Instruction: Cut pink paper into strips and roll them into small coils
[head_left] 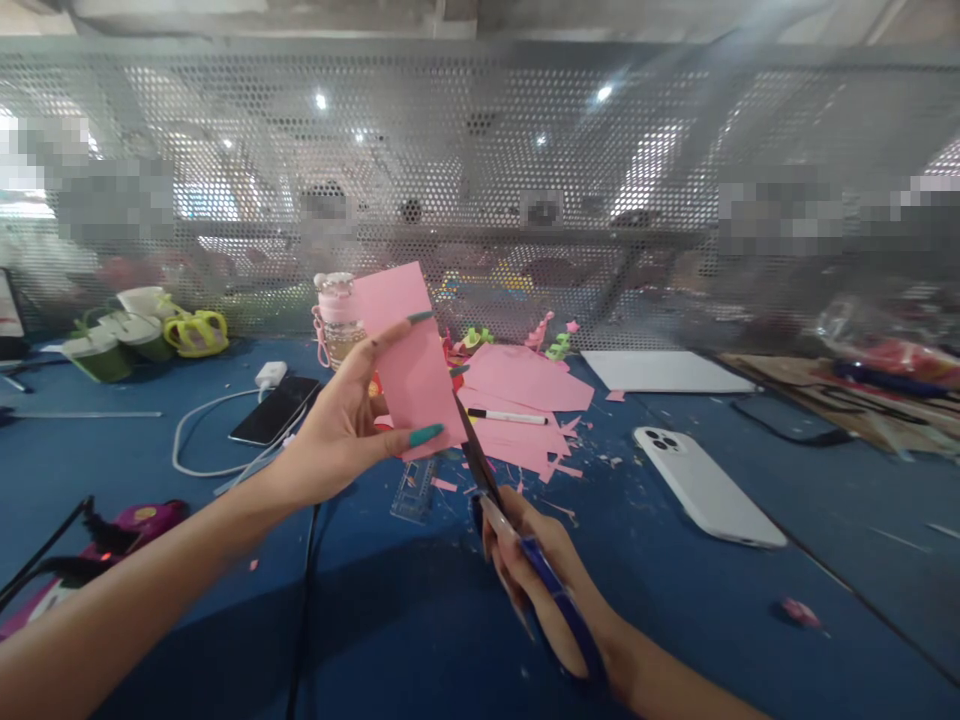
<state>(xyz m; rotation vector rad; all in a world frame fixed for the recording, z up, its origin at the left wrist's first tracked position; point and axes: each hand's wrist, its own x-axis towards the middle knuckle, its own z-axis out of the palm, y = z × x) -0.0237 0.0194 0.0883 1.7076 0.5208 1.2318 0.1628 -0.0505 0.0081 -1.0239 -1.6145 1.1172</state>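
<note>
Between its thumb and fingers, my left hand pinches a piece of pink paper, held up above the table. My right hand is closed round the blue handles of a pair of scissors. The scissor blades point up and to the left, close to the lower right edge of the paper; whether they touch it I cannot tell. Behind the hands lie several pink sheets with a black-and-white pen on them. A clear stencil ruler is flat on the table below the held paper.
On the blue table lie a white phone, a dark phone with a white charger, and pink scraps. A bottle stands behind my left hand. A purple power strip is at left; a perforated metal screen closes the back.
</note>
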